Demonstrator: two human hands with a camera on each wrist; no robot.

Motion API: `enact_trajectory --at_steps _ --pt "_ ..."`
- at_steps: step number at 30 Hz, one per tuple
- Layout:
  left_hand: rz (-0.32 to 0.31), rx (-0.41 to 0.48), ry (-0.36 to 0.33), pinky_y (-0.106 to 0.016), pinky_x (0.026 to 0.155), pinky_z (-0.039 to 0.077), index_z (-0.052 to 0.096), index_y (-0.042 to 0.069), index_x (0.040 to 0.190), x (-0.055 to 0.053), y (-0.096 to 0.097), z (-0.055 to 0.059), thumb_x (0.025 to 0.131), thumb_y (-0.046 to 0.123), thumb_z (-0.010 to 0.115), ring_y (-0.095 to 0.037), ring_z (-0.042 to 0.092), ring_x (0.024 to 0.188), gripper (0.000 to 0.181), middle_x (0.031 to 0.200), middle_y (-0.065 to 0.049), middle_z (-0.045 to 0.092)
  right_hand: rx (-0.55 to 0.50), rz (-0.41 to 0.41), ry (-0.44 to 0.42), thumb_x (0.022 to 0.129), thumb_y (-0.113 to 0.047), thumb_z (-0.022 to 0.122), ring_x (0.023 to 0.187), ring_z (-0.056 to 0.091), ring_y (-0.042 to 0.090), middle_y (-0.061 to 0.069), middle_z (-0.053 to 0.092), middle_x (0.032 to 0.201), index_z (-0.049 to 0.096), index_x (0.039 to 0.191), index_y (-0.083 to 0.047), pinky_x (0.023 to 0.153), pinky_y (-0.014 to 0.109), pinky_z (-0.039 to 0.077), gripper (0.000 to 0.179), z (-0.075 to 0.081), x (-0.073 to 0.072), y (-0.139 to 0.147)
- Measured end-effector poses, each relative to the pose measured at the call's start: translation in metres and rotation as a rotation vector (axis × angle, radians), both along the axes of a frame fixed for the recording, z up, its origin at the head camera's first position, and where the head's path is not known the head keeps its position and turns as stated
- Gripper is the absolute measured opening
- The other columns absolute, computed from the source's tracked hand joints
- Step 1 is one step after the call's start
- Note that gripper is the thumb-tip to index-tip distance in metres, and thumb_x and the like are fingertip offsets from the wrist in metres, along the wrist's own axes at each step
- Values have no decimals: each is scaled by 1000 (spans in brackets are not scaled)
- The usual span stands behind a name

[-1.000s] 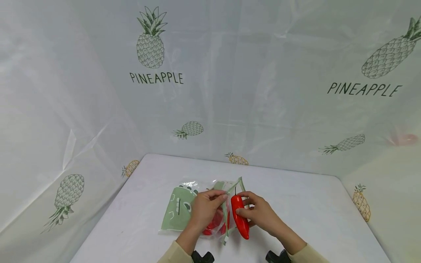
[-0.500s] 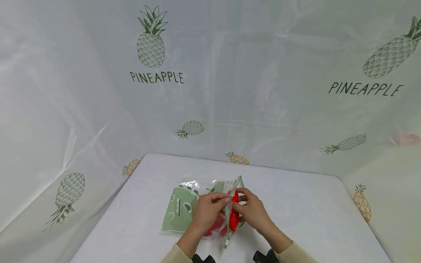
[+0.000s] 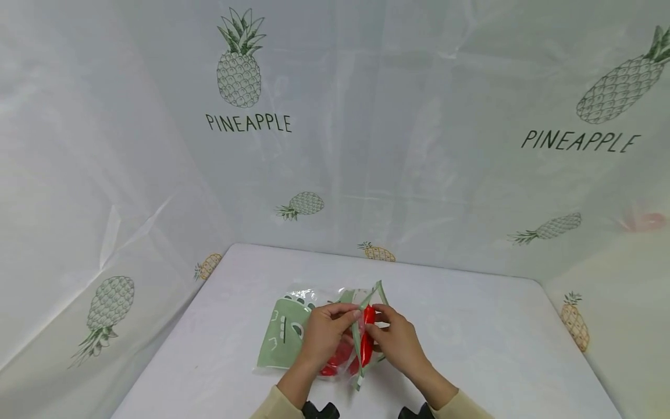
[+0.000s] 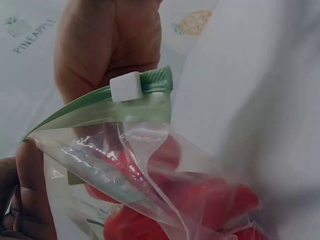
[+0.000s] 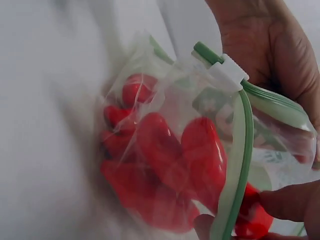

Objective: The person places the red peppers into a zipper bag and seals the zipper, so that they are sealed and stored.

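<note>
A clear zip bag (image 5: 170, 80) with a green rim and a white slider (image 4: 126, 87) stands with its mouth turned right. Several red chili peppers (image 5: 159, 140) lie inside it. In the head view my left hand (image 3: 323, 333) pinches the bag's rim between thumb and finger. My right hand (image 3: 399, 339) grips another red chili pepper (image 3: 369, 336), held upright within the open mouth. Its lower end (image 5: 252, 220) shows beside my right thumb in the right wrist view, partly behind the green rim strip.
Left of my left hand, a green cartoon-printed pouch (image 3: 280, 340) lies flat; whether it joins the bag I cannot tell. The white table (image 3: 471, 326) spreads around, bordered by a pineapple-printed curtain (image 3: 392, 145).
My right hand has moved left with the chili pepper, from beside the bag into its mouth. My left hand stays on the rim, nearly in place.
</note>
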State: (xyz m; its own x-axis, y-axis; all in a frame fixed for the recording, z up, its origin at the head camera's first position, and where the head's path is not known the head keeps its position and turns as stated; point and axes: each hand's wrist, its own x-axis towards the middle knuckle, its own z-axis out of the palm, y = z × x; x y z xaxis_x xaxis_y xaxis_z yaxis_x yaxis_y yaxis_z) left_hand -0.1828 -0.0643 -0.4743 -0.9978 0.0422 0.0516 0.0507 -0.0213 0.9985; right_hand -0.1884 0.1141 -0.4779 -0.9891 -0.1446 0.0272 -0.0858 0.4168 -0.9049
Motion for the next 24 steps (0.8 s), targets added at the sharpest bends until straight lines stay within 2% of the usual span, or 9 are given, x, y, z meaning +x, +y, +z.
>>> enact_trajectory --at_steps 5,9,13,18,21,24 --pt "-7 28 -16 -27 59 63 81 5 112 -1 -1 0 94 21 81 -13 69 66 24 94 -13 76 47 39 8 94 -13 78 73 75 17 13 70 101 63 135 0 54 29 63 46 1 0 1" --pt "-26 52 -28 -24 59 62 81 4 113 -2 -1 -2 94 19 81 -12 69 65 24 94 -14 77 143 70 53 94 -13 77 62 71 15 7 70 91 62 137 0 49 25 59 47 -1 -1 1" --pt "-19 52 -32 -25 60 63 80 4 115 -3 -6 -4 95 21 80 -12 69 67 26 97 -10 77 201 20 77 94 -15 78 59 68 13 5 71 90 62 136 2 47 23 57 48 -2 0 1" --pt "-8 58 -37 -25 61 63 80 4 117 -4 -14 -5 96 22 80 -13 69 69 28 99 -10 77 139 -55 64 95 -13 77 64 71 21 7 71 86 71 120 2 49 24 59 29 2 -2 5" --pt "-7 58 -40 -24 60 62 80 5 117 -3 -16 -5 96 22 79 -13 69 69 27 98 -10 77 128 -95 90 98 -14 75 65 71 23 9 72 84 75 111 -1 52 23 59 19 8 -8 11" --pt "-12 65 -40 -24 60 62 80 5 117 -3 -17 -5 96 21 80 -12 68 68 27 96 -9 77 167 -141 138 101 -18 72 72 71 21 9 75 86 78 108 -6 59 25 60 16 15 -18 21"
